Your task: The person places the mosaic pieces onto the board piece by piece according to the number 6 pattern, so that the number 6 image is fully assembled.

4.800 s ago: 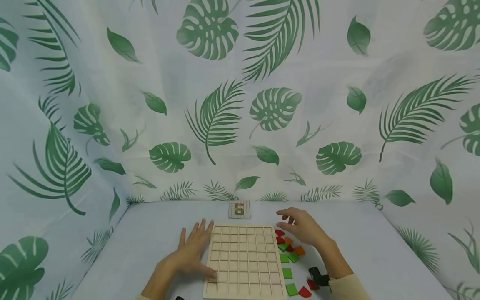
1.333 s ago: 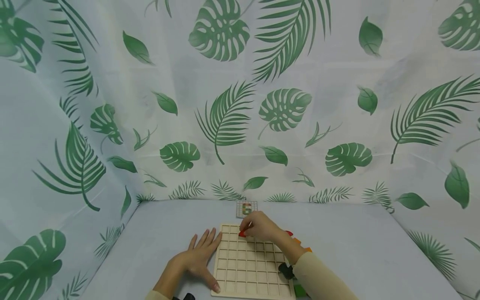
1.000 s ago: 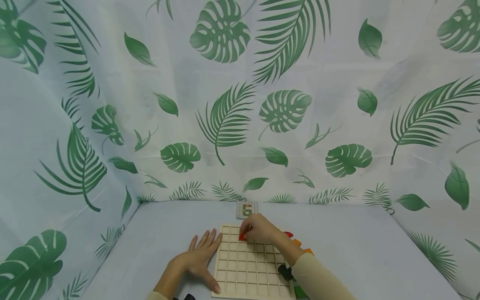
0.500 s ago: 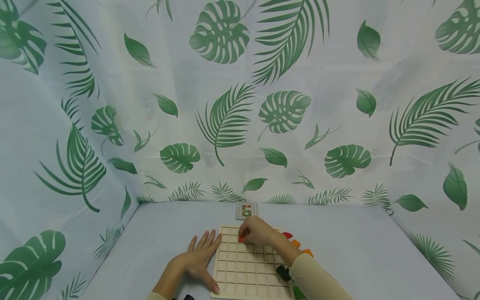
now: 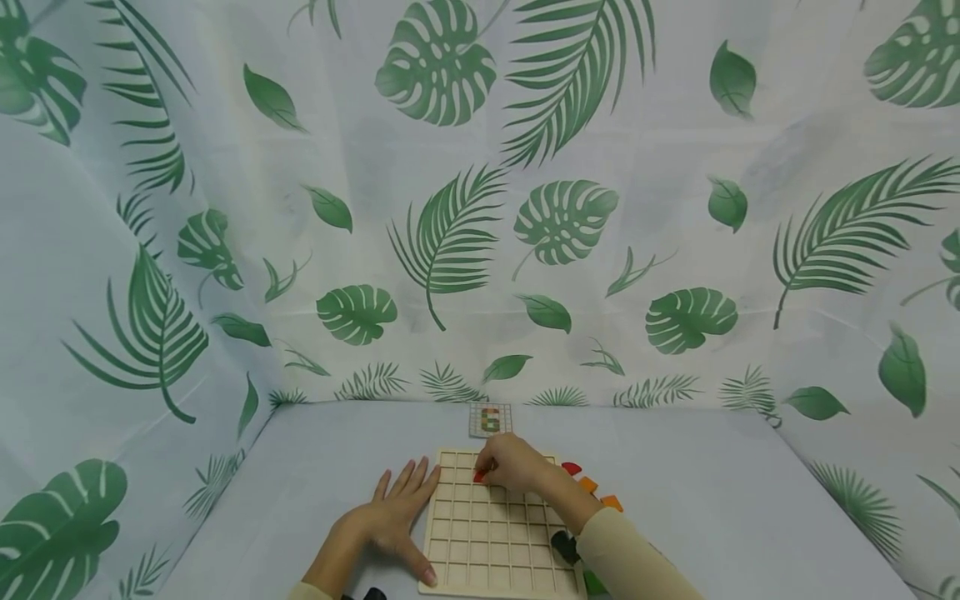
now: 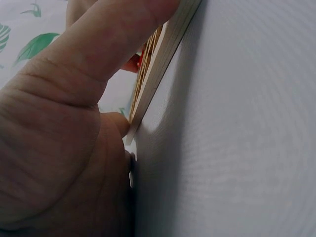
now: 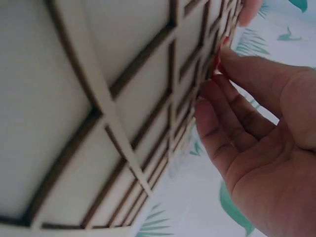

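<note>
A pale wooden board [image 5: 480, 550] with a grid of square cells lies on the table. My right hand [image 5: 513, 462] reaches over its far part and pinches a small red tile [image 5: 478, 477] between thumb and fingertips. In the right wrist view the red tile [image 7: 217, 60] is right at the grid, mostly covered by the fingers. My left hand [image 5: 386, 521] spreads along the board's left edge, its thumb resting on the near left corner. From the left wrist camera, that thumb [image 6: 94, 54] lies across the board's side [image 6: 163, 54].
Beyond the board lies a small card [image 5: 491, 420] with a gridded picture of a coloured figure 6. Along the board's right side are a red quarter-round tile [image 5: 572, 468], orange tiles [image 5: 612, 503] and a green tile [image 5: 594, 583], partly hidden by the right sleeve [image 5: 633, 554].
My right hand has moved left from the loose tiles to the board's far part, now with a red tile. Lately it has come slightly nearer. The left hand stays at the board's edge.
</note>
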`<state>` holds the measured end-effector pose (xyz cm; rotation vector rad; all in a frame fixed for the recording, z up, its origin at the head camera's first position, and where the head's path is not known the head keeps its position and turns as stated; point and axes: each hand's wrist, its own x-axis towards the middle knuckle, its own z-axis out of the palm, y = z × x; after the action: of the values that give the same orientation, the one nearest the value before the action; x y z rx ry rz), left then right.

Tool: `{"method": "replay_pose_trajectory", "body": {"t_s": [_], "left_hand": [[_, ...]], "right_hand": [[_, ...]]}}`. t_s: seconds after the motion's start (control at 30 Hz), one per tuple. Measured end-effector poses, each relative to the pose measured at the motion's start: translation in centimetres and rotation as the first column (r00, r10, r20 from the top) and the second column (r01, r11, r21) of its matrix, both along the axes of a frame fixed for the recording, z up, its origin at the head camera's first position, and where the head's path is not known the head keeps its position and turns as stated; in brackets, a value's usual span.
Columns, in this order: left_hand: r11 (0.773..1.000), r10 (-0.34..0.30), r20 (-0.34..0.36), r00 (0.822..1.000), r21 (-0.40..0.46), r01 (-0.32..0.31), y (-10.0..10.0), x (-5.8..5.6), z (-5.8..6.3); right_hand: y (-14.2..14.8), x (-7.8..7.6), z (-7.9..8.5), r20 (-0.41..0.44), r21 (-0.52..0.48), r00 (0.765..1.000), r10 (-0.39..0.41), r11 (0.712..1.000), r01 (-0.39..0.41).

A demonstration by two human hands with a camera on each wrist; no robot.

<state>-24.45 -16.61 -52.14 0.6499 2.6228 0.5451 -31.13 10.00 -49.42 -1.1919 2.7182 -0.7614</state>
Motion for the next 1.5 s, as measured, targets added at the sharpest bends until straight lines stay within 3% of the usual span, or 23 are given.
{"method": "replay_pose_trajectory", "body": {"t_s": [0.2, 0.3, 0.5, 0.7, 1.03, 1.27, 1.5], "left_hand": [[1.000, 0.009, 0.007, 1.000, -0.015, -0.009, 0.1, -0.1, -0.2], [1.000, 0.005, -0.005, 1.000, -0.017, -0.005, 0.1, -0.1, -0.2], [1.000, 0.007, -0.014, 1.000, -0.028, -0.007, 0.2, -0.1, 0.0], [1.000, -0.003, -0.006, 1.000, -0.012, 0.003, 0.2, -0.1, 0.0], [1.000, -0.001, -0.012, 1.000, -0.022, 0.001, 0.1, 0.0, -0.1], [1.000, 0.006, 0.004, 1.000, -0.022, -0.006, 0.2, -0.1, -0.2], [1.000, 0.007, 0.002, 1.000, -0.012, -0.007, 0.1, -0.1, -0.3]], "right_hand": [[1.1, 1.7, 1.6, 0.045, 0.019, 0.997, -0.056, 0.998, 0.055], [2.6, 2.6, 2.4, 0.076, -0.025, 0.991, -0.113, 0.993, 0.116], [6.1, 4.0, 3.3, 0.061, -0.137, 0.964, -0.260, 0.954, 0.266], [9.1, 4.2, 3.6, 0.045, -0.187, 0.940, -0.339, 0.921, 0.342], [11.7, 3.4, 3.1, 0.043, -0.161, 0.916, -0.398, 0.902, 0.400], [13.8, 3.2, 3.2, 0.112, -0.077, 0.946, -0.304, 0.947, 0.313], [15.6, 3.0, 3.0, 0.196, -0.006, 0.931, -0.308, 0.949, 0.315]]}}
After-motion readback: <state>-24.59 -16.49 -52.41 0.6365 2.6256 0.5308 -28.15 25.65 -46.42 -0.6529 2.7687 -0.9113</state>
